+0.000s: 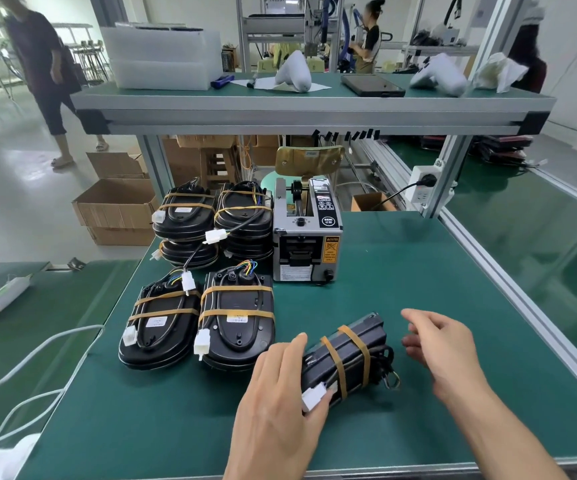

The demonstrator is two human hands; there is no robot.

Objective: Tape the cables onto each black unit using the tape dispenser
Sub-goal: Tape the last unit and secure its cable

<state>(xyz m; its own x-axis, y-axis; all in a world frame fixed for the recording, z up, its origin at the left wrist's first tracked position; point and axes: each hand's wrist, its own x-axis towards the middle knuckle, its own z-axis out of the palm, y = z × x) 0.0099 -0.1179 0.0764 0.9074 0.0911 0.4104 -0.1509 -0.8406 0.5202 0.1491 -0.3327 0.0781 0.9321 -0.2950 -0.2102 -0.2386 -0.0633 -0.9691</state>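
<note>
Left hand [280, 389], right hand [442, 351] bare; forearms bare, no sleeves visible.

On a green worktop [418, 271], the left hand [280, 386] grips a taped black unit [345, 355]; the right hand [442, 348] hovers beside it, fingers loose. A tape dispenser [306, 233] stands behind, by stacked taped units [210, 216].
</note>
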